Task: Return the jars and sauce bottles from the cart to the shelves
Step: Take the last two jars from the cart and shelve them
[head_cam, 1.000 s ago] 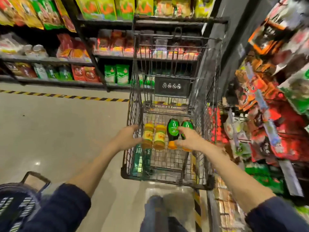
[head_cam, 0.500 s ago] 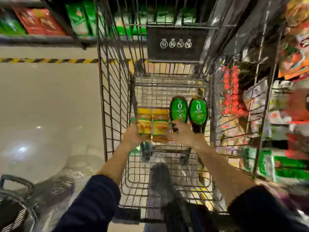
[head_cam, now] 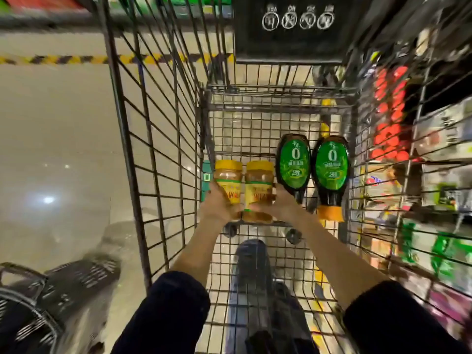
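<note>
Two amber jars with yellow lids lie side by side on the floor of the wire cart [head_cam: 153,149]. My left hand [head_cam: 219,204] wraps the left jar [head_cam: 228,175] from its left side. My right hand [head_cam: 279,203] has its fingers curled over the lower part of the right jar [head_cam: 259,180]. To the right lie two dark sauce bottles with green labels. The left bottle [head_cam: 293,164] has its cap hidden behind my right hand. The right bottle [head_cam: 331,167] shows its orange cap and is untouched.
A green box [head_cam: 206,177] is wedged against the cart's left wall beside the jars. A black sign panel [head_cam: 293,29] hangs on the cart's far end. A black hand basket [head_cam: 63,290] sits on the floor at lower left. Stocked shelves [head_cam: 447,139] press close on the right.
The view has dropped closer into the cart. My left hand has closed around the left jar, and my right hand has shifted from the sauce bottles onto the right jar.
</note>
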Demonstrator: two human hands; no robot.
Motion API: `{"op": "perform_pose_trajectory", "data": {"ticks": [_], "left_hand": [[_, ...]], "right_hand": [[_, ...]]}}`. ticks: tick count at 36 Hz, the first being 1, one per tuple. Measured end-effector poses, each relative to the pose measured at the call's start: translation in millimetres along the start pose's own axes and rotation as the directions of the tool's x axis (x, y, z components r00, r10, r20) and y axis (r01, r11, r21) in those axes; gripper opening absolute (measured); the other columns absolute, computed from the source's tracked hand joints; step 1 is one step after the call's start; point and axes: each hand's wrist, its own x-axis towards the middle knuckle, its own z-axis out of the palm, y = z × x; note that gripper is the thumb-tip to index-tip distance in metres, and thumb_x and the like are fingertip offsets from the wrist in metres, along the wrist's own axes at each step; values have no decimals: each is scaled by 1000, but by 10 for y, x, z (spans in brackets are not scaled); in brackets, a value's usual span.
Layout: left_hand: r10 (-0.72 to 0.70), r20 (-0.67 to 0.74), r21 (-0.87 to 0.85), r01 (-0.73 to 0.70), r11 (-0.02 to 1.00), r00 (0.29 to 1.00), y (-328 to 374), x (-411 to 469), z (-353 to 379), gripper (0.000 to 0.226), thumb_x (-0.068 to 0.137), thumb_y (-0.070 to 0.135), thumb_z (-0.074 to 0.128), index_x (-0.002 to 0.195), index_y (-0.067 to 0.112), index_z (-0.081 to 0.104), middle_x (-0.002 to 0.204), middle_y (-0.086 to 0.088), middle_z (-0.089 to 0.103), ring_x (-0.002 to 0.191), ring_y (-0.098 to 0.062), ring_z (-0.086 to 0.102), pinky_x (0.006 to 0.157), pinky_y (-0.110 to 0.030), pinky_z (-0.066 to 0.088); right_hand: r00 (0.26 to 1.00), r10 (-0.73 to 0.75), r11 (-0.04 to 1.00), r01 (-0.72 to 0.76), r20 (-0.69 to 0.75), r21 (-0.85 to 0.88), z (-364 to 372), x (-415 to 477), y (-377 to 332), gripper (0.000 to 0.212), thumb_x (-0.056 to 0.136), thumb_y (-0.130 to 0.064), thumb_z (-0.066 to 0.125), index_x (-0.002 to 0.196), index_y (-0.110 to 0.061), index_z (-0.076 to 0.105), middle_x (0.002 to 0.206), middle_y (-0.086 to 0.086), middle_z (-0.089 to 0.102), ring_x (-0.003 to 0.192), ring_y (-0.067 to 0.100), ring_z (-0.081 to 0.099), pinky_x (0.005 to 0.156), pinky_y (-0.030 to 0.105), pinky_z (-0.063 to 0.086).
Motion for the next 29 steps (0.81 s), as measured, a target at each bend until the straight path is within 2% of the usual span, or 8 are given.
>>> {"op": "perform_pose_trajectory", "data": {"ticks": [5, 7, 11, 17, 20, 23, 26, 29], "left_hand": [[-24, 19, -120, 26, 992, 1000, -20, 60, -15, 94, 58, 31, 83, 132, 14, 30, 120, -10, 57, 110, -31, 56, 96, -43, 46], [-33, 19, -143, 35, 989, 999, -23, 76, -33, 91, 63, 24, 83, 136, 10, 30, 121, -12, 57, 110, -32, 56, 93, -38, 46], [-33, 46, -222, 42, 974, 998, -62, 133, -55, 93, 60, 21, 85, 136, 9, 34, 125, -15, 56, 112, -33, 56, 97, -45, 46], [-27, 35, -294, 36, 955, 999, -91, 129, -34, 89, 55, 17, 86, 130, 10, 39, 122, -14, 57, 110, -32, 57, 97, -47, 46], [-23, 41, -324, 35, 945, 999, -85, 107, -23, 91, 49, 27, 86, 126, 10, 42, 119, -13, 59, 107, -32, 58, 95, -50, 47], [-26, 30, -370, 35, 929, 999, -137, 109, -3, 101, 33, 41, 81, 122, 11, 45, 114, -13, 61, 103, -32, 61, 92, -50, 49], [-16, 69, -413, 43, 910, 998, -47, -67, -98, 82, 55, 14, 85, 124, 8, 41, 117, -14, 60, 111, -32, 58, 99, -48, 44], [78, 99, -495, -19, 869, 992, 70, -291, -197, 67, 65, -7, 76, 118, 9, 38, 115, -9, 57, 113, -24, 54, 105, -38, 39]], "right_hand": [[1000, -10, 1000, 10, -6, 22, 60, 96, 85, 85, 63, -31, 83, 133, -12, 39, 128, 5, 58, 119, 22, 54, 104, 37, 41], [1000, -3, 999, 3, 1, 54, 82, 112, 93, 79, 65, -26, 83, 131, -13, 42, 124, 3, 59, 114, 17, 55, 99, 31, 43], [1000, -19, 998, 19, 1, 53, 88, 103, 75, 66, 69, -23, 80, 127, -15, 49, 117, -1, 60, 100, 7, 49, 86, 21, 38], [999, -2, 998, 5, -45, 65, 93, 55, 25, 60, 70, -23, 79, 123, -14, 53, 124, 6, 60, 117, 20, 54, 89, 25, 40], [999, 7, 994, -2, -47, 106, 52, -13, 11, 57, 69, -23, 80, 120, -13, 57, 112, 3, 62, 105, 17, 57, 86, 23, 42], [998, -28, 983, 38, -57, 178, 11, -113, 6, 50, 70, -15, 80, 116, -12, 60, 99, -4, 59, 93, 8, 54, 68, 7, 42], [996, -44, 976, 60, -79, 209, -43, -260, -30, 48, 68, -11, 81, 111, -14, 60, 96, -5, 60, 93, 10, 60, 68, 11, 44], [995, -94, 947, 97, -23, 308, -155, -485, -69, 43, 70, 3, 75, 108, -9, 59, 96, 1, 64, 74, -2, 63, 60, 5, 49]]}}
